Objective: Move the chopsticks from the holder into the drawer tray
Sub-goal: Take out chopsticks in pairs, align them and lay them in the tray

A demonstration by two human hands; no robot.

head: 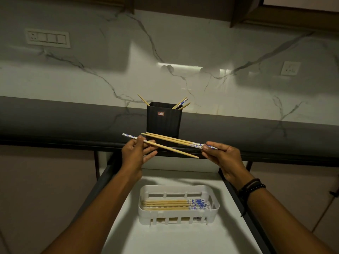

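Chopsticks (pixel 166 205) in tray (pixel 178 215); more in holder (pixel 163 120).

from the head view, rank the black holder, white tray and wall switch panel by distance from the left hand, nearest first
1. Black holder, just behind the left hand, on the counter.
2. White tray, below, in the open drawer.
3. Switch panel, high on the wall, far left.

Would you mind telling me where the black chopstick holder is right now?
In the head view the black holder stands centre frame on the dark counter, before the marble wall, beyond the white tray in the drawer.
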